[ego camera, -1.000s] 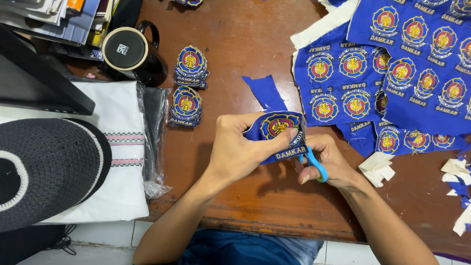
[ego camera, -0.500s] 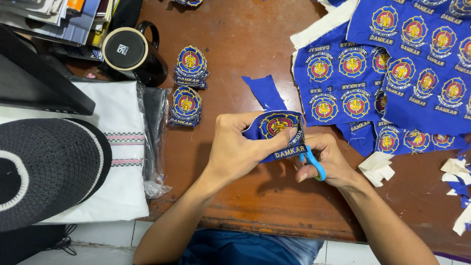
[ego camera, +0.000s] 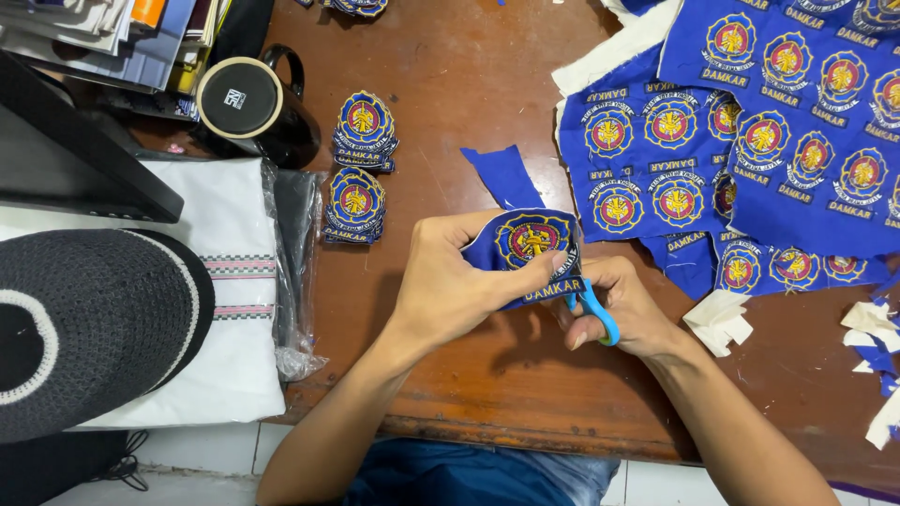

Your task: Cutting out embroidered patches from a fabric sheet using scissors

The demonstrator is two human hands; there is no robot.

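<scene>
- scissors (ego camera: 592,311): blades hiding behind the patch (ego camera: 531,245), only blue handle loops showing
- right hand (ego camera: 626,307) fingers partly tucking under the patch
- blue embroidered sheet (ego camera: 797,141) running off the top and right edges
- black cap (ego camera: 84,328) getting cut by the left edge
- books (ego camera: 112,37) cropping at the top
- mug (ego camera: 248,105) inside not showing

Patch (ego camera: 531,245) held mid-bench (ego camera: 450,84) between both hands. Patch stacks (ego camera: 361,169) to its left, mug (ego camera: 253,108) behind them. Uncut patch sheet (ego camera: 750,131) right; scraps (ego camera: 717,320) before it.
</scene>
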